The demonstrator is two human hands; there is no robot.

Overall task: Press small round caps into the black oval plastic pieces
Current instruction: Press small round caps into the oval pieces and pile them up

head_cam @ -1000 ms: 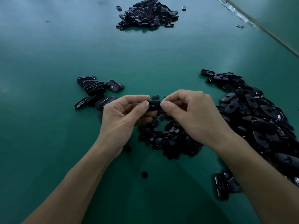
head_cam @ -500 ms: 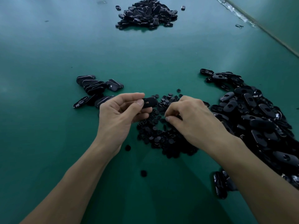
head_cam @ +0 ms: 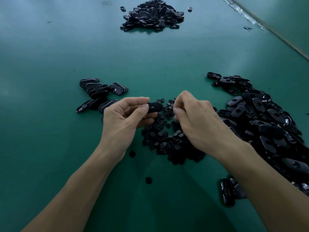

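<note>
My left hand pinches one black oval piece between thumb and fingers, holding it above the green table. A small pale hole shows in the piece. My right hand hovers just to its right over a heap of small round caps, with fingers curled and thumb against fingertips. Whether a cap sits in that pinch is hidden. The two hands are a short gap apart.
A large pile of oval pieces spreads along the right. A small group of oval pieces lies left of my left hand. Another heap sits far back. Loose caps lie near my forearms on the table.
My right hand let go of the oval piece, dipped to the cap heap, and has now lifted slightly with fingers pinched. My left hand kept holding the piece almost still.
</note>
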